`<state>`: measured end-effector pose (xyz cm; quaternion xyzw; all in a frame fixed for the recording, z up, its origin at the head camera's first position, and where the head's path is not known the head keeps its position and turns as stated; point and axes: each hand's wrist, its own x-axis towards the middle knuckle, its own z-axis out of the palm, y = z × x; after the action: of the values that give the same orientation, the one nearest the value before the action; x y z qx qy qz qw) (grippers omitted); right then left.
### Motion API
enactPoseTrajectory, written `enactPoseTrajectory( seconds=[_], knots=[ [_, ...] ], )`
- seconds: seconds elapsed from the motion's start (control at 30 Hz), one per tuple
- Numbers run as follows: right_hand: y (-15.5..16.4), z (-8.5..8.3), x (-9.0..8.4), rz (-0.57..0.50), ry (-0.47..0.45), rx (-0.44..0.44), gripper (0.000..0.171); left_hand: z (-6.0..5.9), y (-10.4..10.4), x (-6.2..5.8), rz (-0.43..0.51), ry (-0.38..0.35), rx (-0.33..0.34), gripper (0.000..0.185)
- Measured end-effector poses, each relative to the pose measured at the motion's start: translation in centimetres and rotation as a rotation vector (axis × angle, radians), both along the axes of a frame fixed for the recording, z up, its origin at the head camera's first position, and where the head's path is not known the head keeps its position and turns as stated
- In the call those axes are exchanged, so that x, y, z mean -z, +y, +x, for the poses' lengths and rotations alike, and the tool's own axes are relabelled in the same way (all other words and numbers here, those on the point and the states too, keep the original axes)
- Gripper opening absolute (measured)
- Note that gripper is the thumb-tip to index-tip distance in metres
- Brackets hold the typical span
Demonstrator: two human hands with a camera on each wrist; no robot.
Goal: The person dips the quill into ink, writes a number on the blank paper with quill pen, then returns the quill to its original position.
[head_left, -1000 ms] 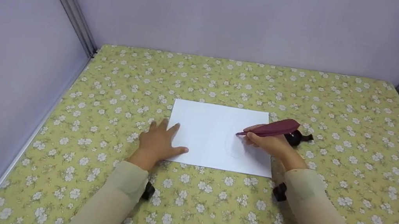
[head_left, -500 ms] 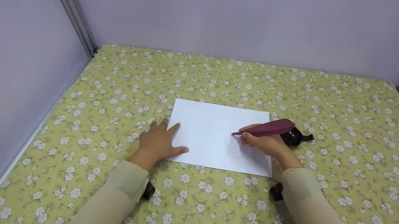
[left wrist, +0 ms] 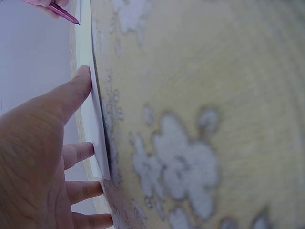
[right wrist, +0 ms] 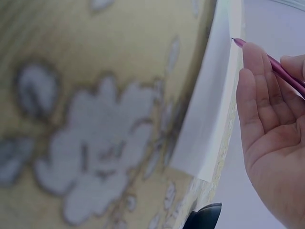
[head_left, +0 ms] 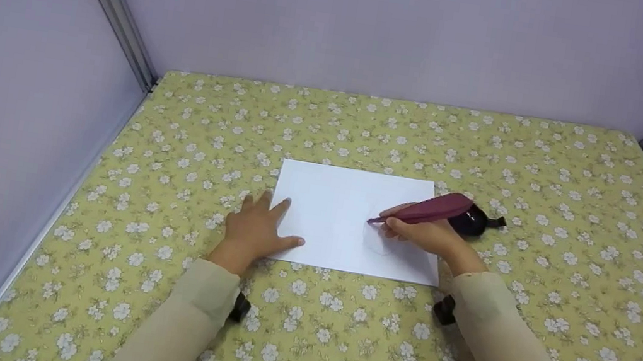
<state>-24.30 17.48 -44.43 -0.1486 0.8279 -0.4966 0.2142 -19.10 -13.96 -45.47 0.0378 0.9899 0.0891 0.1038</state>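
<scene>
My right hand [head_left: 422,230] pinches a maroon feather pen [head_left: 429,209] between thumb and fingers, its tip at the right half of a white sheet of paper [head_left: 324,206]. A faint curved line [head_left: 376,252] shows on the sheet below the tip. In the right wrist view the pen's slim barrel [right wrist: 281,69] slants from the thumb to the paper. My left hand [head_left: 253,231] lies with fingers spread, thumb and index finger on the sheet's left edge, the other fingertips on the cloth. The left wrist view shows the thumb [left wrist: 78,86] resting on the paper.
A flower-patterned yellow cloth [head_left: 323,340] covers the table. Just beyond my right hand lies a glossy black rounded object [head_left: 471,221] with a narrow neck, partly hidden by the feather. Pale panels [head_left: 345,25] enclose the back and both sides.
My right hand has shifted left and slightly nearer me, carrying the pen tip along the paper. My left hand has stayed in place.
</scene>
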Motion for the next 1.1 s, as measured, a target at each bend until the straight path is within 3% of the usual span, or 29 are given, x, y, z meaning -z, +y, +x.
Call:
enactPoseTrajectory(
  seconds=[0.33, 0.63, 0.93, 1.1],
  knots=[
    [0.1, 0.0, 0.0, -0.028, -0.014, -0.010, 0.034, -0.2, 0.0, 0.1, -0.009, 0.006, 0.003, 0.087],
    [0.0, 0.1, -0.2, -0.018, 0.032, 0.005, 0.035, 0.0, 0.1, 0.1, -0.013, -0.006, -0.005, 0.088],
    [0.4, 0.1, -1.0, -0.252, 0.106, 0.071, 0.038, 0.0, 0.1, 0.1, -0.017, -0.011, 0.000, 0.088],
    [0.7, -0.2, -1.6, -0.297, 0.201, 0.125, 0.037, -0.1, 0.0, 0.0, -0.019, -0.007, 0.005, 0.088]
  ],
)
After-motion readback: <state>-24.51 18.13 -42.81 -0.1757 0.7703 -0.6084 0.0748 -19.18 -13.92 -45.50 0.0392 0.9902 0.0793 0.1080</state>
